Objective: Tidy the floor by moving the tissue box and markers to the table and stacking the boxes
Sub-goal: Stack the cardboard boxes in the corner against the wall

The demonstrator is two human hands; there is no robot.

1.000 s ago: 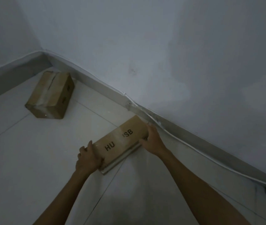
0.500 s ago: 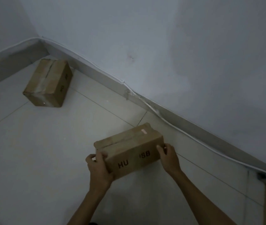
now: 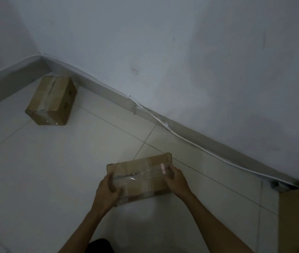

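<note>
A taped cardboard box (image 3: 141, 175) hangs above the white tiled floor at lower centre, its taped top facing me. My left hand (image 3: 106, 192) grips its left end and my right hand (image 3: 177, 180) grips its right end. A second cardboard box (image 3: 52, 100) rests on the floor in the corner at upper left, far from both hands. No tissue box or markers are in view.
A skirting board with a thin white cable (image 3: 163, 123) runs along the wall (image 3: 163, 52) behind the held box. The edge of another brown cardboard piece (image 3: 298, 220) shows at the lower right. Tiled floor (image 3: 44, 170) lies between the two boxes.
Both hands have lifted the box off the floor near the skirting and pulled it towards me, tipping it so the taped top now faces up instead of the lettered side.
</note>
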